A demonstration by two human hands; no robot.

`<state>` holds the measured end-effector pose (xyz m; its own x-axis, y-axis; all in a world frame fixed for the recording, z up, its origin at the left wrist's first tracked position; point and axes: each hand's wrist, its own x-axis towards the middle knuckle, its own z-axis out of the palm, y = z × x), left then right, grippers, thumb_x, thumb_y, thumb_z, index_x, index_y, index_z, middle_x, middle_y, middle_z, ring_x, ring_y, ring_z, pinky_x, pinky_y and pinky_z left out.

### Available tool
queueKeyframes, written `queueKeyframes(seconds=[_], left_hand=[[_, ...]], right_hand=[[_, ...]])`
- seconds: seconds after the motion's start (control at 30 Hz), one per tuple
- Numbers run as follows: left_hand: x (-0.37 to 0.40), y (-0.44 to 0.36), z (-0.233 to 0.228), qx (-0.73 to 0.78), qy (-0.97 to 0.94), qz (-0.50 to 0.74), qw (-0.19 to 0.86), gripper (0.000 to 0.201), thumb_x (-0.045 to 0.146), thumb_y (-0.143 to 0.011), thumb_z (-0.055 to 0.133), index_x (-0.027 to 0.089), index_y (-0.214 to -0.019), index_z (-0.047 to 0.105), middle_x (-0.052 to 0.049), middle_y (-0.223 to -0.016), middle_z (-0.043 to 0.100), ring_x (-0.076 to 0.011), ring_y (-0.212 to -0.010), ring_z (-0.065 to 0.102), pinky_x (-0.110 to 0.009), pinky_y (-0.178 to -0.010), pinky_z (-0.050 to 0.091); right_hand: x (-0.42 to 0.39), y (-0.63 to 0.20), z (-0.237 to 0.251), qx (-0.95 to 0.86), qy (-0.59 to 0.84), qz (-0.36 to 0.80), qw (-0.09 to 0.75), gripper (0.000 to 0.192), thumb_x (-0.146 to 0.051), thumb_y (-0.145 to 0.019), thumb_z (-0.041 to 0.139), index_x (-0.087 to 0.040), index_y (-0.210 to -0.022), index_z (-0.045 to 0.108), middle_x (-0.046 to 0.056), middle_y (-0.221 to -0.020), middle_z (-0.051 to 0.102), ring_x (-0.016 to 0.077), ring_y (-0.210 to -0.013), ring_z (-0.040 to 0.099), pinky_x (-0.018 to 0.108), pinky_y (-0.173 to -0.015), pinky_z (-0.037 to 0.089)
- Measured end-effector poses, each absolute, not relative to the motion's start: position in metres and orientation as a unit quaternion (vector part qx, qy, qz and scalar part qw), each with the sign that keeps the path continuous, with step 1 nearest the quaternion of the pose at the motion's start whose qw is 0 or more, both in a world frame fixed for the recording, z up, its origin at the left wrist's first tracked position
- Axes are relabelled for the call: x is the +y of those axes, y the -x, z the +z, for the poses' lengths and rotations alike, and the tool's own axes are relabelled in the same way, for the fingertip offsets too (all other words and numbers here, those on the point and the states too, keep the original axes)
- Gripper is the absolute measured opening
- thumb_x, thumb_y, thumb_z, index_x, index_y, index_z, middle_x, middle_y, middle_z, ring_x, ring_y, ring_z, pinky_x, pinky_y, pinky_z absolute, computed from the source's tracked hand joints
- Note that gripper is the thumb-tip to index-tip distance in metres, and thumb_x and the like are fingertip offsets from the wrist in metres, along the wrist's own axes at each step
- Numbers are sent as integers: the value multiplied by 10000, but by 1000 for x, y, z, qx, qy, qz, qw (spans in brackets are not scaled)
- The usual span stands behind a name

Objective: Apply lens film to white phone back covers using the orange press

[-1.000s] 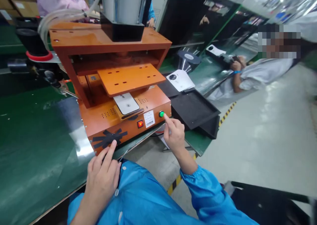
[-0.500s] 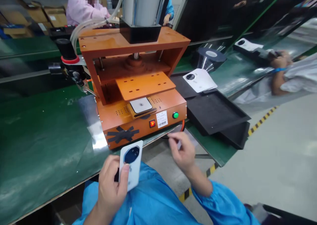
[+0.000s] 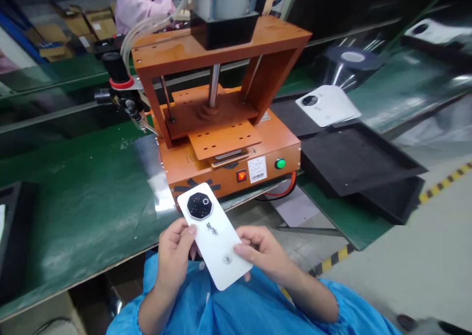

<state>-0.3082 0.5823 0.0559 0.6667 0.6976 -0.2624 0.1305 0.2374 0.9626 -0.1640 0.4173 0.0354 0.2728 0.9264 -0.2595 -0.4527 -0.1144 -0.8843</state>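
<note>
Both my hands hold a white phone back cover (image 3: pixel 216 236) with a black octagonal camera ring, over my lap in blue sleeves. My left hand (image 3: pixel 177 254) grips its left edge and my right hand (image 3: pixel 263 254) grips its lower right edge. Just beyond stands an orange press machine (image 3: pixel 221 123) on the green bench. Its upper plate (image 3: pixel 224 139) is lowered onto the fixture, so the part under it is nearly hidden. On the machine's front are a green button (image 3: pixel 280 164) and a lit red switch (image 3: pixel 241 175).
Stacked black trays (image 3: pixel 354 160) lie right of the machine, with white back covers (image 3: pixel 328 107) on the far one. A tape roll (image 3: pixel 348 62) sits behind them. Another black tray (image 3: pixel 13 231) is at far left. A person in pink (image 3: pixel 142 3) works across the green belt (image 3: pixel 73 197).
My right hand left the green button and came down to join the left on a white cover lifted from my lap. The machine's press plate came down onto the fixture.
</note>
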Motion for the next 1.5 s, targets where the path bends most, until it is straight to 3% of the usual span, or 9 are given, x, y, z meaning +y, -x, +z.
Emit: queueKeyframes(seconds=[0.2, 0.4, 0.67, 1.5], left_hand=[[588, 305, 67, 353, -521, 199, 752, 506, 656, -810, 808, 171, -741, 683, 23, -562, 562, -80, -423, 475, -174, -371, 365], [590, 306, 67, 337, -516, 203, 761, 500, 647, -836, 816, 173, -757, 678, 29, -570, 558, -75, -435, 478, -175, -380, 366], [593, 315, 55, 321, -562, 207, 734, 468, 618, -948, 737, 163, -839, 738, -4, -640, 651, -73, -462, 515, -180, -430, 385], [594, 314, 64, 321, -639, 220, 664, 518, 674, -929, 732, 171, -824, 794, -13, -599, 660, -104, -457, 556, -200, -429, 452]], right_hand=[[425, 162, 48, -208, 454, 587, 637, 450, -594, -921, 824, -151, -957, 760, 66, -721, 783, 104, -439, 638, 163, -409, 444], [430, 160, 50, -212, 454, 580, 642, 423, -571, -918, 836, -155, -965, 773, 59, -723, 785, 102, -433, 635, 161, -403, 448], [428, 160, 47, -218, 467, 581, 630, 367, -526, -920, 846, -173, -1000, 783, 50, -746, 793, 119, -483, 667, 186, -448, 502], [428, 158, 39, -221, 498, 559, 625, 361, -522, -912, 855, -175, -938, 760, 37, -739, 789, 119, -534, 692, 200, -504, 552]])
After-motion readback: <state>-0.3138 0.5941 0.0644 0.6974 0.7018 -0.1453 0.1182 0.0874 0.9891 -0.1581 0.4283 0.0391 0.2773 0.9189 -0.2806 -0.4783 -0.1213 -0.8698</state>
